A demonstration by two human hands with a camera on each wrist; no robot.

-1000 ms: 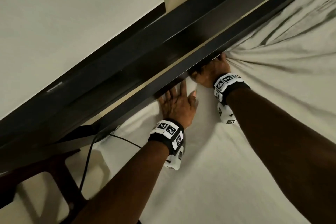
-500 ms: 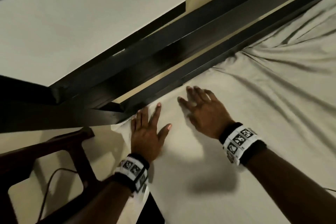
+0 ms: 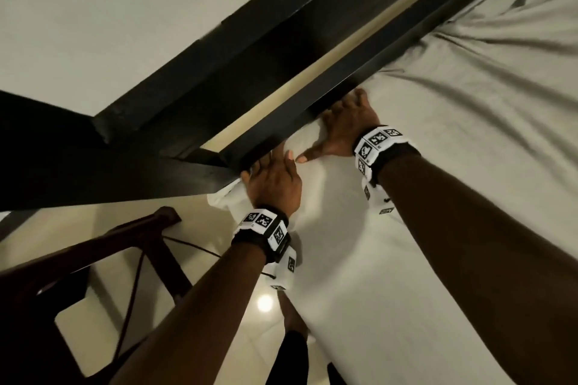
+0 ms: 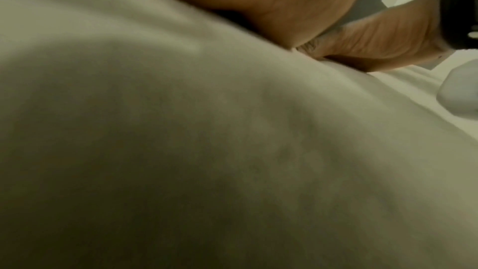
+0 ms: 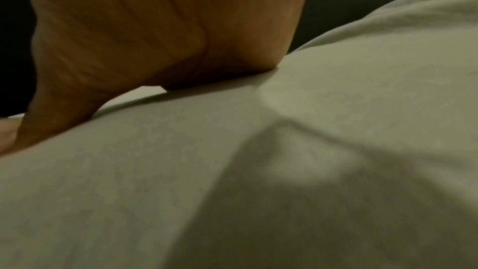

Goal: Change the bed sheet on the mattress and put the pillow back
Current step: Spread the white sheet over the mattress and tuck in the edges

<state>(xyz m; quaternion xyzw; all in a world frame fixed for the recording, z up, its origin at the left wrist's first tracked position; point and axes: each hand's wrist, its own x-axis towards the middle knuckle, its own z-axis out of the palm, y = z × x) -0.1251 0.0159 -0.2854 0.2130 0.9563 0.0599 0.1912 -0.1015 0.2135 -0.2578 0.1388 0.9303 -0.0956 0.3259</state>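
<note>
My left hand point(image 3: 273, 180) lies palm-down at the corner of the pale grey cotton bed sheet point(image 3: 438, 197), fingertips hidden under the dark wooden bed frame rail point(image 3: 312, 100); grip there I cannot tell. My right hand point(image 3: 345, 128) is just beside it, thumb out, fingers likewise hidden. The sheet covers the mattress, wrinkled toward the far edge. A dark wooden chair point(image 3: 93, 275) stands on the glossy tile floor point(image 3: 219, 306) to my left.

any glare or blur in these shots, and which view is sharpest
Head view: sharpest, with one glare spot on the floor and slight smear at the left edge. Left wrist view: sheet soft and shadowed. Right wrist view: also soft and dim, right hand clearer.
</note>
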